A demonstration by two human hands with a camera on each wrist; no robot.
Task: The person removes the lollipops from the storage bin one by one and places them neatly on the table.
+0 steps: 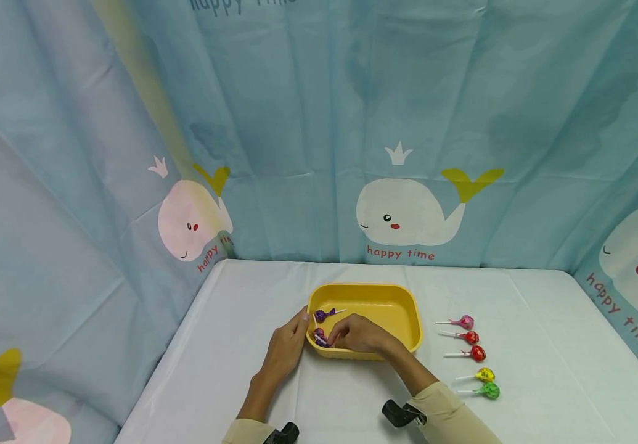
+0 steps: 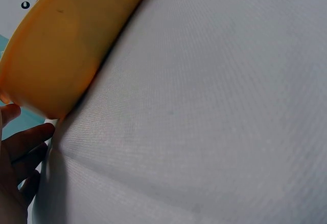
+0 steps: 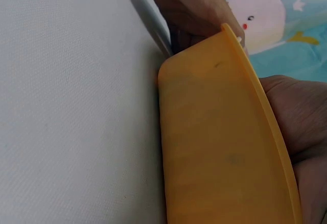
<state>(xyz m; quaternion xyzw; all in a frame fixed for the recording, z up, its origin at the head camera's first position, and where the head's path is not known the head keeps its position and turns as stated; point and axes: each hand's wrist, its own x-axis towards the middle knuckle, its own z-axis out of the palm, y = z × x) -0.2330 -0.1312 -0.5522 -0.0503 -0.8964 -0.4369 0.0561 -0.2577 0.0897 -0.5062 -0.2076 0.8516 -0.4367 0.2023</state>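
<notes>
A yellow tray (image 1: 374,354) stands on the white table. My left hand (image 1: 287,345) holds its left side, thumb at the rim and the other fingers along the outer wall. In the left wrist view that hand's fingers (image 2: 31,138) lie by the tray's lower corner. Over the front rim reaches my right hand (image 1: 359,334), its curled fingertips pinching a purple lollipop (image 1: 320,338) by the stick, though the fingers partly hide it. Next to that lies a pinkish lollipop (image 1: 317,332). Another purple lollipop (image 1: 321,315) rests farther back in the tray.
Right of the tray, lollipops lie in a column: a pink lollipop (image 1: 466,322), two red ones, a yellow lollipop (image 1: 485,374) and a green lollipop (image 1: 489,390). A blue whale-print curtain (image 1: 307,209) hangs behind the white table (image 1: 230,320) and along its sides.
</notes>
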